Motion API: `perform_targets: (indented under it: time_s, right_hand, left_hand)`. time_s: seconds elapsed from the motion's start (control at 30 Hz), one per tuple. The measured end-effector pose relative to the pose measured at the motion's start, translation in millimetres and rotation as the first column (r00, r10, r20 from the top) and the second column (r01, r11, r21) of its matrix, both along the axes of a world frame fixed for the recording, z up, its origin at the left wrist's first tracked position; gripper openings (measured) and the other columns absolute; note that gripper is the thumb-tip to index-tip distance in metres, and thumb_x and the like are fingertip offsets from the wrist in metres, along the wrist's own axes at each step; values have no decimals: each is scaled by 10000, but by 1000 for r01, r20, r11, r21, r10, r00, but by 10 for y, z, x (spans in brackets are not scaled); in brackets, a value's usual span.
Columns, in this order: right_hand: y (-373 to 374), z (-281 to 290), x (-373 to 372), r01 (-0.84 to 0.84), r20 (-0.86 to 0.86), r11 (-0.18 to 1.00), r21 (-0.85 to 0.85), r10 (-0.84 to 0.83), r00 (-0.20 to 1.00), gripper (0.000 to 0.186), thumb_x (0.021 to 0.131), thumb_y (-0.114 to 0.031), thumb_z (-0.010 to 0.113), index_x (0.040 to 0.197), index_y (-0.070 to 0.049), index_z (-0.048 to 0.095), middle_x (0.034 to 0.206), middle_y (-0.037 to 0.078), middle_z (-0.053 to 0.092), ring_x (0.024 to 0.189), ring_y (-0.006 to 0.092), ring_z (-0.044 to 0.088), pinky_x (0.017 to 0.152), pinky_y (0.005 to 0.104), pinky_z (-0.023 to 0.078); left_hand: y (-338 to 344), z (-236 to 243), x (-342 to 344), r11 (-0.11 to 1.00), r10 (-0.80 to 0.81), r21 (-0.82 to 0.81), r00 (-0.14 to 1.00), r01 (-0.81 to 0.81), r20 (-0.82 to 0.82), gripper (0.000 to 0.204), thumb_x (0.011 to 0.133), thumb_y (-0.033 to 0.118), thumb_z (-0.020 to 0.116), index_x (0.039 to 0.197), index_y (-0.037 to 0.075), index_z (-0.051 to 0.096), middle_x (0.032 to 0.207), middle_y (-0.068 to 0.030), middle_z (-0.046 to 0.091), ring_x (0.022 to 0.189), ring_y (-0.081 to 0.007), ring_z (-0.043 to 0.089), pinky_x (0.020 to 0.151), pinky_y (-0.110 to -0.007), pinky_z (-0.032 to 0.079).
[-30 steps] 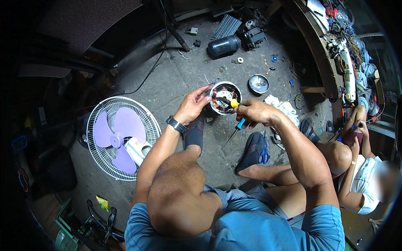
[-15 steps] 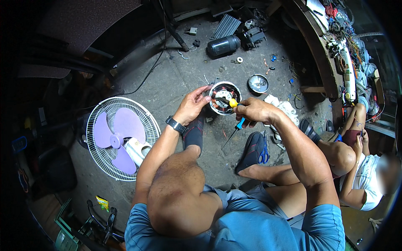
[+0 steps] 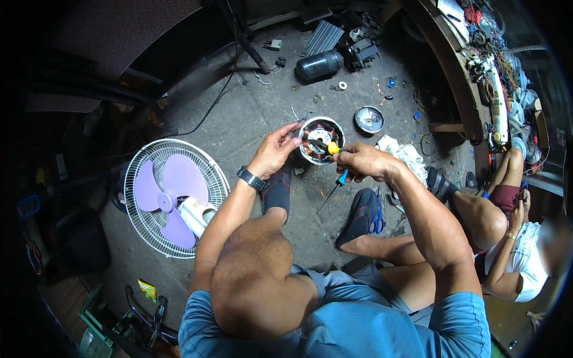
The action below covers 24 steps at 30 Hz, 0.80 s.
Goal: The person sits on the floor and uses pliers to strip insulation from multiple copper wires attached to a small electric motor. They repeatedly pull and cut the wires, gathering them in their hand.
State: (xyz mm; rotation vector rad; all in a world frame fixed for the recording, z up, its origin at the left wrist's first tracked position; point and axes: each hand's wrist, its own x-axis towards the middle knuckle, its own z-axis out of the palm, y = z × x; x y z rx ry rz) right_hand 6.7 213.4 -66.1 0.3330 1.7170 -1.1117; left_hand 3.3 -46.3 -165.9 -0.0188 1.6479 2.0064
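Left hand [image 3: 276,152]: cups the left rim of the round motor housing, fingers curled about its edge in a firm hold; a dark watch sits on the wrist.
Right hand [image 3: 364,162]: closed around a yellow-handled tool [image 3: 329,147] whose tip reaches into the housing; the same fist also clasps a blue-handled screwdriver [image 3: 333,189], its shaft pointing down and left toward the floor.
Motor housing [image 3: 321,139]: a white round shell held just above the concrete floor, between the two hands and ahead of the person's knees.
Inside the housing: a ring of copper-coloured windings around a dark core, with a few thin wires sticking out at the upper left.
Metal cap [image 3: 369,119]: a shallow round dish lying on the floor just right of the housing; what it holds cannot be made out.
Black cylinder [image 3: 319,65]: lies on its side farther up the floor, near a ribbed grey part.
White rag [image 3: 407,156]: crumpled on the floor beside the right wrist.
Fan [image 3: 173,196]: lies flat at the left, purple blades enclosed in a white wire guard.
Scissors [image 3: 376,219]: blue-handled, resting by the person's right shoe.
Another person [image 3: 507,232]: sits at the right edge, knee bent.
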Motion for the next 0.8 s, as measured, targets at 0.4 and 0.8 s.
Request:
perform_targets:
  time_s: [0.4, 0.8]
  right_hand:
    - [-102, -13, 304, -70, -302, 994, 88, 94, 949, 355, 1034, -355, 585, 983, -11, 655, 662, -11, 532, 611, 102, 495, 551, 329, 404]
    - [-82, 238, 108, -258, -278, 920, 295, 341, 898, 414, 999, -351, 592, 1063, 47, 682, 817, 183, 698, 772, 321, 712, 685, 448, 544]
  left_hand:
    - [-23, 39, -16, 992, -13, -123, 1000, 11, -18, 441, 995, 102, 687, 1411, -4, 585, 902, 70, 590, 741, 1, 451, 719, -165, 430]
    - [70, 93, -37, 997, 11, -82, 1000, -9, 22, 421, 991, 142, 710, 1380, 11, 614, 824, 98, 533, 720, 3, 428, 680, -174, 391]
